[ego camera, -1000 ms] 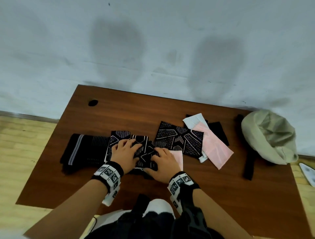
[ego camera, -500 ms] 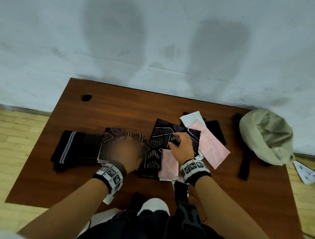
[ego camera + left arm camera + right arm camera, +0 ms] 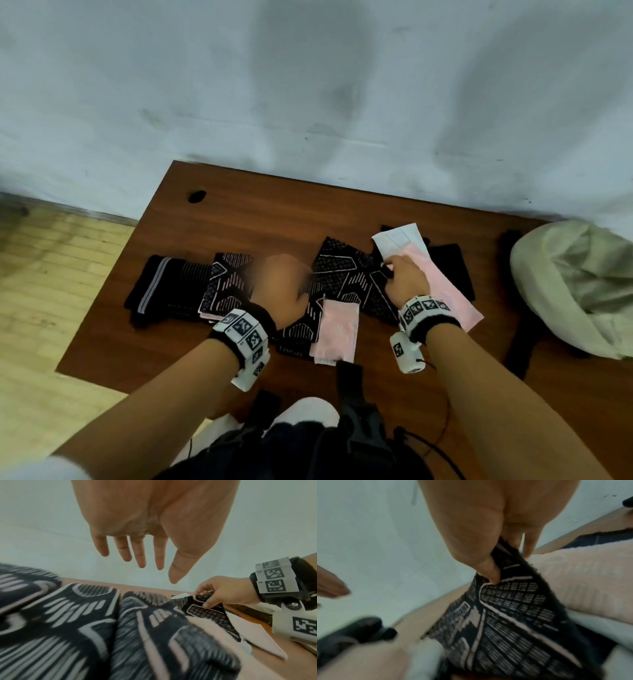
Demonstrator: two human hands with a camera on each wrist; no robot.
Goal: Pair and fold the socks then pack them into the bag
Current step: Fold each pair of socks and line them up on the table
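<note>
Several socks lie across the brown table (image 3: 260,219). My right hand (image 3: 394,274) pinches the edge of a black patterned sock (image 3: 346,274) between thumb and fingers (image 3: 489,572), lifting it beside a pink sock (image 3: 445,291). In the left wrist view the same pinch (image 3: 208,599) shows on the black patterned sock (image 3: 212,614). My left hand (image 3: 281,281) hovers blurred above another black patterned sock (image 3: 226,284), its fingers (image 3: 140,555) straight and holding nothing. A folded pink sock (image 3: 337,329) lies between my hands. The beige bag (image 3: 575,284) sits at the table's right end.
A dark sock with grey stripes (image 3: 164,291) lies at the left of the row. A white sock (image 3: 399,240) and a black one (image 3: 452,263) lie behind the pink one. A black strap (image 3: 520,342) runs beside the bag. A cable hole (image 3: 197,196) marks the far left corner.
My right hand left the near sock pile, moved right and took hold of the black patterned sock's edge. My left hand lifted off the socks and opened.
</note>
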